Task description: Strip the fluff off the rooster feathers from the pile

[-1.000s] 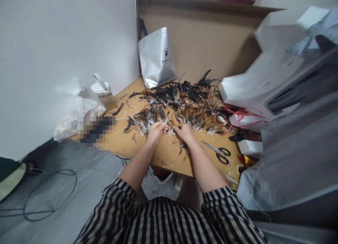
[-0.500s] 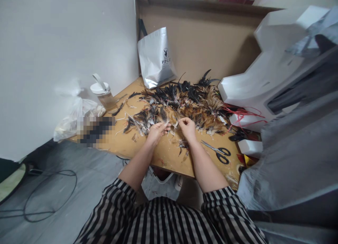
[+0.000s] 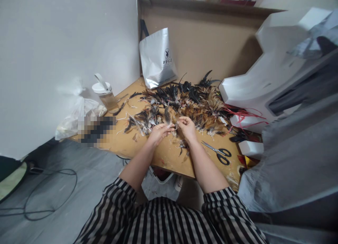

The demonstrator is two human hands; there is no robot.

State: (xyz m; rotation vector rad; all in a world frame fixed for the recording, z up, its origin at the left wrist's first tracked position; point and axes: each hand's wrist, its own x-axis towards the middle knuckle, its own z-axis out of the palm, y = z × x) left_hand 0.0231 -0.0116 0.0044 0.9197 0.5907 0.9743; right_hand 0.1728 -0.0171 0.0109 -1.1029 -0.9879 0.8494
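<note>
My left hand [image 3: 160,132] is closed, pinching a dark feather [image 3: 167,116] that stands up from its fingertips. Close beside it, my right hand [image 3: 187,127] is also closed, its thumb and forefinger pinched at a light brown feather [image 3: 174,117]. The fingertips of both hands almost meet over the near edge of a feather pile [image 3: 206,119], which holds brown and black bunches with pale quill ends. A few small dark feathers [image 3: 182,145] lie on the wooden table [image 3: 169,156] below the hands. To the right rest scissors [image 3: 219,153] with black handles.
At the back stands a silver bag [image 3: 155,61] against a cardboard panel [image 3: 206,43]. A lidded drink cup [image 3: 107,96] and a knotted plastic bag [image 3: 71,120] are on the left. White foam pieces [image 3: 237,92], red string [image 3: 244,113] and grey cloth [image 3: 293,149] crowd the right.
My right hand's fingers have come slightly closer to my left hand. The dark feather in my left hand stands a little more upright. The whole view has shifted slightly.
</note>
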